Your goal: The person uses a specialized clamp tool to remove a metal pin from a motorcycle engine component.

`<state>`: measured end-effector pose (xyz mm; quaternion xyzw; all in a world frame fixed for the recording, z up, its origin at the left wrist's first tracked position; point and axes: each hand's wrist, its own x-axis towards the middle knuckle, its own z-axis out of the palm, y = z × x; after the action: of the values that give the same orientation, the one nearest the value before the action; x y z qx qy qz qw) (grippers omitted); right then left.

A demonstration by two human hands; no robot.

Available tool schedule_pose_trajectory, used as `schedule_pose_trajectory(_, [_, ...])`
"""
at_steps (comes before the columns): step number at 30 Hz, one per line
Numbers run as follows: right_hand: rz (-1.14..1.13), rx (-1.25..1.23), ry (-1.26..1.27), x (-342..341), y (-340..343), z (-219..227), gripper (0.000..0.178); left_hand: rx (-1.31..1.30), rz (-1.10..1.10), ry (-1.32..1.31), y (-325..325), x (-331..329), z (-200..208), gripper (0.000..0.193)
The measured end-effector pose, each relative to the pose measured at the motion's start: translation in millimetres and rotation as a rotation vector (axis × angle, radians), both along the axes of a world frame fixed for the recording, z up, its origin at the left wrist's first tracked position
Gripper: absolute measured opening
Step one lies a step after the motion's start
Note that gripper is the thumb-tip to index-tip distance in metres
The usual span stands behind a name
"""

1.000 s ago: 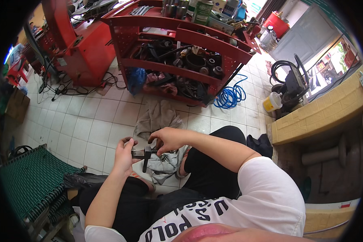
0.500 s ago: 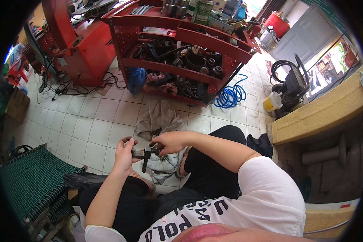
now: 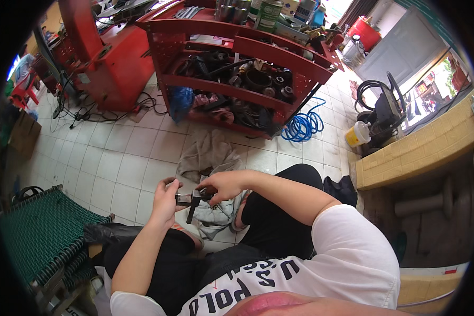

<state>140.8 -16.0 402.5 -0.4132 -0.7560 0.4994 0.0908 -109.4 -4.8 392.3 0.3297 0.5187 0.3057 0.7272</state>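
Between my hands is a dark metal tool with a blocky body, a shiny paler section on its left side and a bar pointing down toward me. Its exact kind does not show. My left hand is closed around the tool's left end, thumb and fingertips uppermost. At the opposite end, my right hand has its fingers bent onto the dark end piece. Some fingertips are hidden behind the tool. Under my hands, a light grey cloth with small dark bits on it lies on the tiles, beside a brownish-grey cloth.
Ahead stands a red tool cart loaded with parts, cans and wrenches. A blue coiled hose lies beside it. Left are a red machine, floor cables and a green woven seat. Right, a white bucket stands near a yellow ledge.
The view has shifted slightly. Both hands keep their hold on the metal tool, which sits almost the same, a touch farther right in the picture.
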Motion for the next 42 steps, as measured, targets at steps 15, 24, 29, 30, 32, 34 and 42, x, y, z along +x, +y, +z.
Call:
schedule_pose_trajectory(15, [0.067, -0.003, -0.104, -14, 4, 14, 0.069, 0.003, -0.027, 0.02, -2, -10, 3, 0.038])
schedule_pose_trajectory(24, [0.051, -0.216, -0.042, -9, 7, 19, 0.066, -0.007, -0.036, 0.044, -2, -5, -1, 0.038])
schedule_pose_trajectory(29, [0.061, 0.03, -0.204, -22, 1, 21, 0.074, -0.027, -0.019, 0.025, -1, -6, -1, 0.037])
schedule_pose_trajectory(30, [0.061, 0.028, -0.203, -21, 0, 16, 0.074, -0.023, -0.022, 0.025, 0, -8, -1, 0.037])
schedule_pose_trajectory(32, [0.018, 0.063, -0.044, -13, 0, 6, 0.066, -0.016, -0.026, 0.022, 1, -8, -1, 0.037])
schedule_pose_trajectory(34, [0.031, 0.006, -0.041, -7, 5, 0, 0.064, -0.008, -0.024, 0.044, 1, -8, -1, 0.036])
schedule_pose_trajectory(42, [0.089, -0.056, -0.099, -13, 3, 12, 0.057, -0.007, -0.029, 0.042, -2, -6, -5, 0.037])
